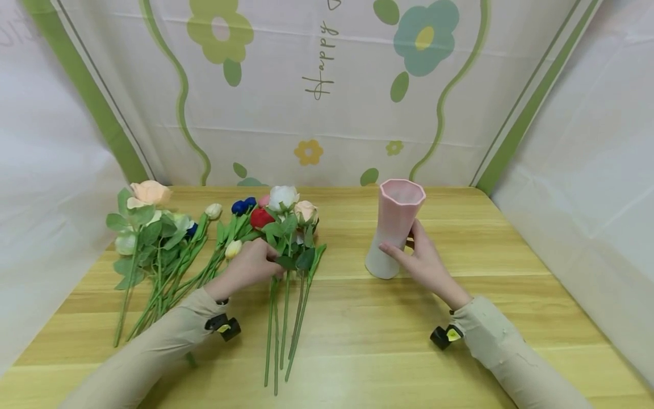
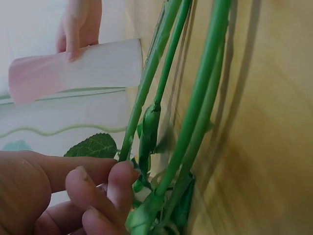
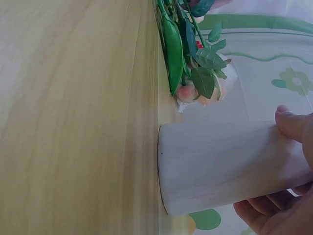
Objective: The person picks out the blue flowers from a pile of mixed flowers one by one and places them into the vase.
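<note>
On the right, my right hand (image 1: 421, 258) grips a pink and white vase (image 1: 386, 233), thumb on the near side and fingers round the other. The vase stands upright on the table, its wide mouth facing up; the right wrist view shows its white lower part (image 3: 220, 166). My left hand (image 1: 252, 264) is at a bunch of artificial flowers and pinches a green flower stem (image 2: 149, 93) between thumb and finger. Which bloom that stem bears is hard to tell. Around it are a white rose (image 1: 283, 197), a red flower (image 1: 261, 217) and a pale pink rose (image 1: 306, 211).
More artificial flowers lie at the left, among them a peach rose (image 1: 151, 193), a white tulip (image 1: 213, 211) and blue blooms (image 1: 243, 205). Their long stems point toward the near edge of the wooden table (image 1: 357, 352). A printed cloth (image 1: 347, 125) hangs behind the table.
</note>
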`<state>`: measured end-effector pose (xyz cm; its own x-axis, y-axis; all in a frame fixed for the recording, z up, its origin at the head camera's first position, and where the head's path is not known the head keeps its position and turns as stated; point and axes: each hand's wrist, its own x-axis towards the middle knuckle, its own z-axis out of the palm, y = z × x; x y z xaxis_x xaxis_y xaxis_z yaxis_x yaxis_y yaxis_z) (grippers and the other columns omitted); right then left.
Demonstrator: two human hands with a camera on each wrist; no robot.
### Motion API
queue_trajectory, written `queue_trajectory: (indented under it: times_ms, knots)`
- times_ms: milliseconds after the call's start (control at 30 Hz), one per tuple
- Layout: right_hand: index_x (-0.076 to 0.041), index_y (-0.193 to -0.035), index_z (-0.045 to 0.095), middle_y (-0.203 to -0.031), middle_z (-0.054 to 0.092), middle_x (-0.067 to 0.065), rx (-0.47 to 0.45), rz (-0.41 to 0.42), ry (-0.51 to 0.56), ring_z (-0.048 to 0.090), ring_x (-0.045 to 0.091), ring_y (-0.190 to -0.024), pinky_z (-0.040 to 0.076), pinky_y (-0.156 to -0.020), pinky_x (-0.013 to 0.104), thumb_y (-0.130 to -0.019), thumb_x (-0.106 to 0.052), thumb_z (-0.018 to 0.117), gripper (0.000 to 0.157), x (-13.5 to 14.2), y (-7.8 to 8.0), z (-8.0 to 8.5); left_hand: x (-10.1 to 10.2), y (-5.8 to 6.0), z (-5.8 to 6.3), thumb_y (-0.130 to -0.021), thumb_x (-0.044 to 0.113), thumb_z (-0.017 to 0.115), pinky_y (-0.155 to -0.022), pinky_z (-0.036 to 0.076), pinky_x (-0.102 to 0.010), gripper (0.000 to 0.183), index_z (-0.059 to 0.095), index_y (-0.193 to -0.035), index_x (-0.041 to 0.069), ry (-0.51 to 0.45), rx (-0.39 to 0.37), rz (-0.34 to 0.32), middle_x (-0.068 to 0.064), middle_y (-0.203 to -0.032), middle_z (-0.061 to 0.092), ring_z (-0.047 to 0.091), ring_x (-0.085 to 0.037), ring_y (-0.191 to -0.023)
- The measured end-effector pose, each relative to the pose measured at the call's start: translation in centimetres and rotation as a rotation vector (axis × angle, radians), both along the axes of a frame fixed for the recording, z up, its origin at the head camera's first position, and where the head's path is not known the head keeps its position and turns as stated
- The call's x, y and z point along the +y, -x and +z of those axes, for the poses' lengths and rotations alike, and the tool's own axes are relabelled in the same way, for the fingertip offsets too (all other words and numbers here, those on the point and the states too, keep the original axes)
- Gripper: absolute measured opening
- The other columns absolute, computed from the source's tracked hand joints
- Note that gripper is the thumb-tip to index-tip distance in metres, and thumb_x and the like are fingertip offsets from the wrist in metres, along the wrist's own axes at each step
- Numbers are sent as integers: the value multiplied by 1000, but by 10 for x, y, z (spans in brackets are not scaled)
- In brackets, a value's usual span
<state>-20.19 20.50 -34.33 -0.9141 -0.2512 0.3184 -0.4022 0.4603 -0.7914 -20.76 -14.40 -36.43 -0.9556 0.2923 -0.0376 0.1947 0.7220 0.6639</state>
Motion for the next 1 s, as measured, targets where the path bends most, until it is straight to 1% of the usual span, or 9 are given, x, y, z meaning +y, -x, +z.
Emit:
queue_trajectory:
  times_ms: [133, 233, 367, 467, 567, 667, 800, 900, 1000]
  knots:
    - [9, -140, 33, -130, 49, 27, 1, 2, 1, 51, 41, -117, 44, -95, 54, -91, -7, 71, 63, -1, 0, -1, -19, -2, 11, -89, 11, 67, -45, 36, -28, 19, 75, -72, 8, 18, 25, -15, 5, -53, 54, 43, -11, -44]
    - [9, -140, 32, -131, 48, 27, 1, 5, 1, 51, 41, -117, 43, -96, 55, -92, -6, 70, 63, -2, -1, 1, -41, -5, 26, -95, 20, 65, -48, 43, -33, 21, 78, -82, 9, 63, 62, 8, -2, -65, 66, 53, -15, -48]
    - [8, -140, 32, -133, 47, 27, 8, 12, 8, 50, 41, -118, 41, -97, 57, -92, -8, 70, 64, 2, 4, -6, -76, -11, 45, -97, 21, 61, -49, 36, -31, 30, 70, -73, 6, 151, 119, 69, 5, -54, 49, 40, -13, -45]
    - [4, -142, 32, -134, 47, 23, 10, 11, 10, 50, 38, -119, 41, -98, 57, -92, -13, 71, 66, 8, 14, -18, -98, -18, 51, -98, 21, 59, -49, 32, -31, 35, 63, -66, 7, 206, 152, 124, 5, -51, 38, 32, -13, -44]
    - [-1, -143, 33, -135, 48, 19, 8, 5, 18, 51, 34, -119, 41, -98, 55, -91, -18, 73, 68, 13, 21, -28, -110, -24, 51, -98, 24, 59, -47, 31, -32, 36, 63, -64, 13, 226, 142, 155, 5, -50, 39, 34, -13, -44]
    - [-3, -143, 34, -134, 49, 17, 12, 5, 22, 51, 32, -119, 42, -98, 54, -91, -21, 74, 69, 15, 22, -30, -114, -25, 44, -98, 26, 58, -45, 27, -30, 45, 46, -57, 16, 239, 104, 156, 5, -49, 30, 28, -12, -43]
    - [-1, -143, 34, -134, 49, 17, 25, 10, 16, 51, 34, -119, 42, -97, 55, -91, -21, 74, 69, 15, 23, -31, -116, -22, 36, -98, 24, 59, -42, 27, -28, 43, 51, -57, 16, 253, 89, 170, 5, -48, 33, 32, -12, -42]
    - [-1, -142, 34, -134, 49, 18, 36, 11, 20, 51, 34, -118, 42, -97, 55, -91, -19, 74, 68, 15, 24, -33, -117, -20, 33, -98, 26, 60, -41, 29, -29, 34, 67, -69, 9, 259, 118, 202, 2, -50, 41, 36, -14, -43]
    - [-2, -141, 36, -132, 51, 15, 37, 14, 27, 52, 32, -117, 43, -96, 54, -91, -22, 74, 67, 14, 25, -34, -116, -20, 34, -98, 30, 60, -41, 32, -31, 30, 75, -90, 5, 256, 135, 223, 0, -58, 54, 41, -16, -46]
